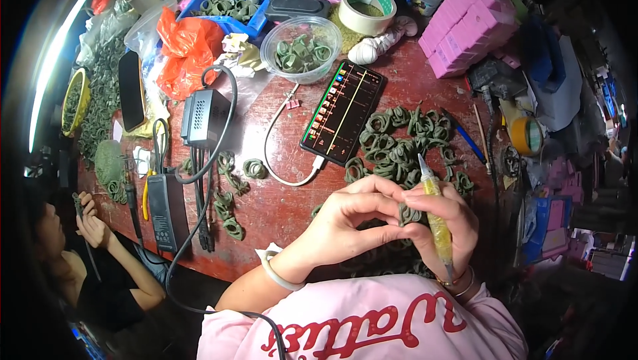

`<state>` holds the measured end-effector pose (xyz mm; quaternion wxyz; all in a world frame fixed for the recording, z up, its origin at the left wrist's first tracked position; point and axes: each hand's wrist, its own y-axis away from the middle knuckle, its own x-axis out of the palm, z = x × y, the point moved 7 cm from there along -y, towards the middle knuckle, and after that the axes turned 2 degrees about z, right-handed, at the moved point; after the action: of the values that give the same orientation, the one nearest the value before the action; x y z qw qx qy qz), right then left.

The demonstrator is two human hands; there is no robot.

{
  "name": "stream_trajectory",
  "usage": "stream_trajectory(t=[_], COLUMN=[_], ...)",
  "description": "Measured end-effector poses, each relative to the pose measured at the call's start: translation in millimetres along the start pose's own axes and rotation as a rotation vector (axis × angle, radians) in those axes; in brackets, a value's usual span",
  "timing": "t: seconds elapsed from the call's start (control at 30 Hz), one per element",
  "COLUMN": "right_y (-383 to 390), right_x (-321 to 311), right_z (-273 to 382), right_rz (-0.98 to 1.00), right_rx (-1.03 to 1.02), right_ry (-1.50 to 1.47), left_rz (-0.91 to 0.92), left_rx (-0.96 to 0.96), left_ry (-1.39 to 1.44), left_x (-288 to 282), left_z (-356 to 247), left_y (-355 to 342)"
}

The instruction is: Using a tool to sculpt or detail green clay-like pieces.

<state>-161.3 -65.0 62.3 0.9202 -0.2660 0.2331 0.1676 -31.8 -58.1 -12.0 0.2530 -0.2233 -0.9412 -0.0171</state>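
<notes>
My left hand (355,217) pinches a small dark green ring (410,215) between thumb and fingertips. My right hand (458,217) closes around a pen-shaped tool (437,220) with a yellow wrapped grip and a pale pointed tip, which points up and away from me. The fingertips of that hand also meet the ring. Just beyond both hands, a heap of similar green rings (399,144) lies on the red table (266,210). More rings show partly below my hands, at the table's near side.
A lit phone (343,113) with a white cable lies behind my left hand. Farther back are a clear bowl (301,49) of rings, a tape roll (367,10) and pink blocks (468,26). Black power adapters (166,210) and cords stand left. Another person's hand (93,224) is at far left.
</notes>
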Motion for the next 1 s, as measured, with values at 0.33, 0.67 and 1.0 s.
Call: stream_trajectory(t=[0.33,0.67,1.0], right_y=[13.8,9.4,9.1], right_x=[-25.4,-24.2,-9.0], right_z=[-23.8,-7.0,2.2], right_rz=[-0.044,-0.090,-0.008], right_rx=[0.122,-0.080,-0.109], right_ry=[-0.289,-0.060,-0.024], left_rz=[-0.239,-0.231,-0.255], left_rx=[0.035,0.047,0.018], left_ry=[0.013,-0.024,0.057], left_x=[-20.7,-16.4,-15.2], left_z=[-3.5,0.0,2.8], left_y=[-4.2,-4.7,-4.1])
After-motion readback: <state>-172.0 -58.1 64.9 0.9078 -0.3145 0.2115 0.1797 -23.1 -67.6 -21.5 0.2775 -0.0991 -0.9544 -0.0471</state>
